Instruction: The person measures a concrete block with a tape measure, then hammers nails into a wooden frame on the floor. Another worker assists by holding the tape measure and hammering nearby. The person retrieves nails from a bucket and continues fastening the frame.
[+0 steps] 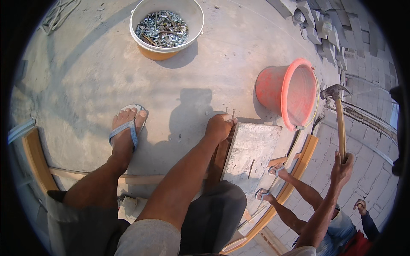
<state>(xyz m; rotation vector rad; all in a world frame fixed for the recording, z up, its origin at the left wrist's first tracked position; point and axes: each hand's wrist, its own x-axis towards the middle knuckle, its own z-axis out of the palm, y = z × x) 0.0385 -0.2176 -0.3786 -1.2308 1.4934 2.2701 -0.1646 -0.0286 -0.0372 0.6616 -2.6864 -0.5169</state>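
My left hand (pixel 220 127) is closed in a pinch around a nail (pixel 233 114), which stands up from its fingertips at the far end of a brown wooden piece. Beside that piece lies a pale, worn board (pixel 256 145) with a dark nail (pixel 251 169) on its face. Out to the right, my right hand (pixel 343 168) grips the wooden handle of a claw hammer (pixel 340 119). The hammer is raised, its metal head at the top and apart from the nail and board. A second thin upright thing by the left fingertips is too small to make out.
A white bucket (pixel 143 40) of loose metal fasteners stands at the far middle. A red bucket (pixel 273 91) lies tipped beyond the board. Grey blocks (pixel 329 34) are piled far right. At lower right, another person's legs (pixel 290 213) and hand (pixel 361 207) show near a yellow-brown timber (pixel 294 181).
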